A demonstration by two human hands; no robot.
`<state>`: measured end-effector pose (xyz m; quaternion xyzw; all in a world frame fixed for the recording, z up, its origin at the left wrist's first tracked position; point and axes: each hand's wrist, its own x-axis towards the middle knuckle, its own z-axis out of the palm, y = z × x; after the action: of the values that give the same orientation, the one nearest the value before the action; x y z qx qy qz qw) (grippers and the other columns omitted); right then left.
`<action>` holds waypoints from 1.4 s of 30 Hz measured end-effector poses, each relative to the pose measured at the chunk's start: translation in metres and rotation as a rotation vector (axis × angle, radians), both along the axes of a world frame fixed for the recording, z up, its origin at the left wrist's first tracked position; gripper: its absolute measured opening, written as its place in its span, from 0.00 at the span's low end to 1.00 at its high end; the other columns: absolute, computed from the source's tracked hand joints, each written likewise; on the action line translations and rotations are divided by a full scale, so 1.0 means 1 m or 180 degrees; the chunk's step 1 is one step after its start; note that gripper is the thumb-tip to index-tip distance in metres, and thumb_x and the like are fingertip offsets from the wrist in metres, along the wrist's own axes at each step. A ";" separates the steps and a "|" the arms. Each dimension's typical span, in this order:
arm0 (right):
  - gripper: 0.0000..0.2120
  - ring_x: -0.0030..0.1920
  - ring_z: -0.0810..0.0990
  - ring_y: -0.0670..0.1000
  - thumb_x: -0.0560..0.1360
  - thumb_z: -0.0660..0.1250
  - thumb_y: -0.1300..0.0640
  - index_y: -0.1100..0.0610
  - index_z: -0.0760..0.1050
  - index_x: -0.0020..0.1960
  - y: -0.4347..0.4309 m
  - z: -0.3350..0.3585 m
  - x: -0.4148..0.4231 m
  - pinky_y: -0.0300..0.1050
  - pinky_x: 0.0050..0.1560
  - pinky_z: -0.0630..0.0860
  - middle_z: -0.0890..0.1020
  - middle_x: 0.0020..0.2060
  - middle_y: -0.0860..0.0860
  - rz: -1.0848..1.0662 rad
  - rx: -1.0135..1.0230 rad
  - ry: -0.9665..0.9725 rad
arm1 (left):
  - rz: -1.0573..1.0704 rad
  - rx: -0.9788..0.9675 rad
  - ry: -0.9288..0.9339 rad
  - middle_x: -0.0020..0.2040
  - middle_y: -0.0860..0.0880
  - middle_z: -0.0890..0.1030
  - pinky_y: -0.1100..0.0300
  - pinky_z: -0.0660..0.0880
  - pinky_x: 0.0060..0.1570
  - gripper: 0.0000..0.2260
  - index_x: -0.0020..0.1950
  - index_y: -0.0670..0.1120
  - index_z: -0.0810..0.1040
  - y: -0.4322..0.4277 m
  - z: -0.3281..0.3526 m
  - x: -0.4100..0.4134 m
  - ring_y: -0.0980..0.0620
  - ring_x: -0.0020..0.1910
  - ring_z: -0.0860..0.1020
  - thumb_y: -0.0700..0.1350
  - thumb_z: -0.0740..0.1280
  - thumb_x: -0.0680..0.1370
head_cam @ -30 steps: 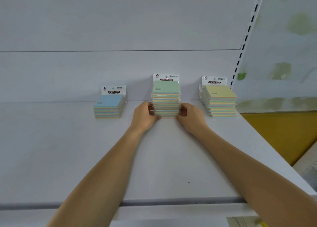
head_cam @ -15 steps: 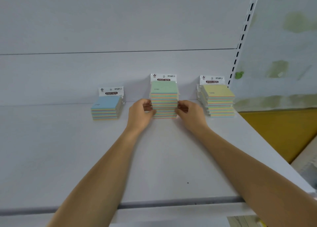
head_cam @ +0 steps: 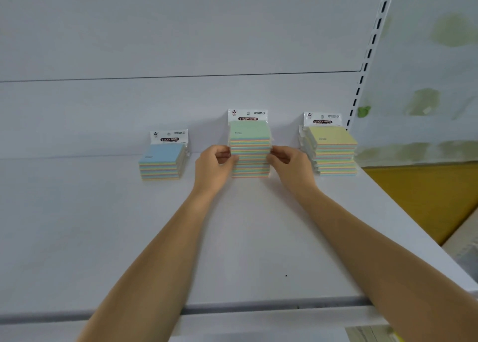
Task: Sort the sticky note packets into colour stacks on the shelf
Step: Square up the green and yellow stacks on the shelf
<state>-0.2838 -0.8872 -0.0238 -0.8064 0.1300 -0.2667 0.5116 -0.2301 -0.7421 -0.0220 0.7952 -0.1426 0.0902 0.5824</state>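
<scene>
Three stacks of sticky note packets stand along the back of the white shelf. The tall green-topped stack is in the middle. My left hand holds its left side with curled fingers, and my right hand holds its right side the same way, about halfway up. A short blue-topped stack sits to the left. A yellow-topped stack, slightly uneven, sits to the right. Each top packet has a white "STICKY NOTE" header card against the back wall.
The shelf's back panel rises behind the stacks. A slotted upright marks the shelf's right end. Beyond it are a stained wall and a yellow surface lower down. The shelf's front edge runs under my forearms.
Both hands have slid up the sides of the green-topped stack, from near its base to about mid-height. The stacks have stayed in place.
</scene>
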 end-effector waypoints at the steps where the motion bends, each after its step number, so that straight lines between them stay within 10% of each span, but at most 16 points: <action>1: 0.13 0.48 0.77 0.45 0.74 0.65 0.62 0.61 0.77 0.58 0.000 0.000 0.000 0.27 0.43 0.68 0.83 0.53 0.55 0.0028 0.0050 0.0003 | -0.0009 -0.0012 0.0019 0.50 0.40 0.82 0.45 0.76 0.57 0.11 0.54 0.36 0.78 0.000 -0.001 0.001 0.44 0.51 0.80 0.37 0.69 0.72; 16: 0.14 0.47 0.76 0.46 0.71 0.67 0.65 0.61 0.76 0.57 0.004 -0.006 0.000 0.30 0.45 0.67 0.82 0.51 0.55 0.0070 -0.0307 0.0254 | -0.0027 0.0462 0.0065 0.55 0.40 0.81 0.71 0.68 0.43 0.17 0.57 0.37 0.76 -0.001 -0.012 0.006 0.46 0.52 0.80 0.37 0.73 0.69; 22: 0.16 0.53 0.79 0.54 0.71 0.67 0.63 0.61 0.74 0.59 0.008 -0.002 -0.004 0.42 0.56 0.73 0.81 0.53 0.56 -0.0022 -0.0472 0.0118 | 0.0092 0.0454 -0.0079 0.57 0.43 0.80 0.64 0.71 0.50 0.19 0.59 0.39 0.74 -0.002 -0.009 0.003 0.48 0.54 0.78 0.39 0.72 0.69; 27: 0.15 0.50 0.75 0.45 0.75 0.64 0.62 0.62 0.73 0.61 0.012 0.009 -0.007 0.19 0.43 0.68 0.76 0.48 0.48 -0.0020 -0.0086 -0.0299 | 0.0219 -0.0035 -0.0579 0.56 0.42 0.81 0.82 0.69 0.39 0.12 0.57 0.38 0.76 -0.003 0.002 0.002 0.53 0.48 0.78 0.37 0.67 0.74; 34: 0.13 0.50 0.75 0.46 0.76 0.63 0.62 0.64 0.75 0.59 0.008 0.007 0.000 0.15 0.39 0.67 0.79 0.49 0.52 -0.0102 -0.0040 -0.0307 | 0.0224 -0.0067 -0.0732 0.52 0.42 0.82 0.80 0.68 0.42 0.09 0.54 0.37 0.78 -0.007 0.001 0.004 0.53 0.46 0.78 0.37 0.67 0.74; 38: 0.13 0.49 0.76 0.45 0.75 0.64 0.63 0.63 0.75 0.59 0.007 0.005 0.000 0.16 0.40 0.68 0.78 0.47 0.49 -0.0059 -0.0125 -0.0287 | 0.0151 -0.0079 -0.0585 0.54 0.43 0.81 0.62 0.73 0.52 0.12 0.55 0.39 0.77 -0.006 0.000 0.004 0.50 0.50 0.79 0.37 0.69 0.71; 42: 0.19 0.55 0.78 0.51 0.73 0.65 0.66 0.62 0.72 0.63 0.013 0.003 -0.005 0.33 0.58 0.73 0.79 0.56 0.56 0.0092 -0.0217 -0.0187 | 0.0088 0.0121 -0.0608 0.56 0.41 0.80 0.58 0.74 0.56 0.14 0.57 0.37 0.75 -0.004 0.001 0.005 0.46 0.55 0.79 0.36 0.69 0.72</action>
<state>-0.2891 -0.8746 -0.0208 -0.8170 0.0941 -0.2870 0.4912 -0.2255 -0.7457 -0.0213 0.7958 -0.1881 0.1709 0.5497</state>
